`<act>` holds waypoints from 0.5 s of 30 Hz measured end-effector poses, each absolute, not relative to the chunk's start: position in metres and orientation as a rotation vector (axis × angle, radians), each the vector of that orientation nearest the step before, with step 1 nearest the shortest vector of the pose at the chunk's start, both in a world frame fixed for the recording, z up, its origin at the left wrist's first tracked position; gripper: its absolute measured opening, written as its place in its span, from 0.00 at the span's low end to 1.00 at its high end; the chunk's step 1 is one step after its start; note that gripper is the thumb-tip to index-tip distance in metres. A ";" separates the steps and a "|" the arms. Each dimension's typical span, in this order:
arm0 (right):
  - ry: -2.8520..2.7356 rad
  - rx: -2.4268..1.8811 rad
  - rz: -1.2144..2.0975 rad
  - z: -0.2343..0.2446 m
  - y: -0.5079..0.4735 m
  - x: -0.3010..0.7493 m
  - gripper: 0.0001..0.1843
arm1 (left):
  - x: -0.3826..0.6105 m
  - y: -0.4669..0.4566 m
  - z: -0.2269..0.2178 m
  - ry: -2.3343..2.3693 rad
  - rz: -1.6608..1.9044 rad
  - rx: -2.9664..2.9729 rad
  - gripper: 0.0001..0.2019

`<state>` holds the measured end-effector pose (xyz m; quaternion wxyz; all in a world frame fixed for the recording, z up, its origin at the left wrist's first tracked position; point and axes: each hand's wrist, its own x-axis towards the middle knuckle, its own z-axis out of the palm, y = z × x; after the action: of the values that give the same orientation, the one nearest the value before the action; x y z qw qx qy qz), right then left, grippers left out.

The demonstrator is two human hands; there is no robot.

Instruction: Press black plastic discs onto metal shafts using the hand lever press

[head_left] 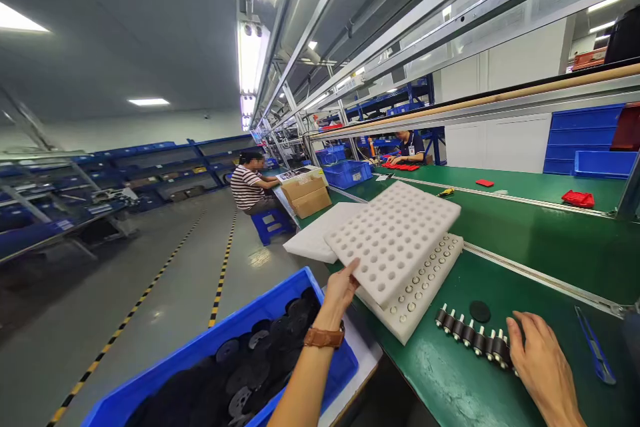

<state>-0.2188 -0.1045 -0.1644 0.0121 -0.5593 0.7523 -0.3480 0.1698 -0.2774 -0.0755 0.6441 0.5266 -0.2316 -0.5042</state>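
Foam (395,233), its near-left edge pinched by the left hand (343,287), lies slanted above a lower tray (406,325) of parts at the tabletop's (445,373) left edge. The right hand (543,360) is palm down at the right end of 1 row of rollers (469,333); whether it grasps any, I cannot tell. 1 disc (480,311) lies behind the row, 1 cutter (595,347) farther right. Beyond the left edge stands a bin (347,363).
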 end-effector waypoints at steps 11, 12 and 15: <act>2.336 -1.798 -1.185 -0.195 -0.108 -0.229 0.27 | 0.321 -0.385 -0.027 -0.293 -0.736 1.313 0.19; 2.345 -1.797 -1.183 -0.197 -0.108 -0.231 0.27 | 0.327 -0.392 -0.029 -0.284 -0.717 1.333 0.18; 2.369 -1.796 -1.162 -0.199 -0.107 -0.236 0.27 | 0.340 -0.404 -0.038 -0.254 -0.656 1.411 0.13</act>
<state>-0.2359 -0.1068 -0.1990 -0.0251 -0.5625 0.7420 -0.3640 0.3399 -0.4042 -0.0384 0.7050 0.6346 -0.1144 -0.2951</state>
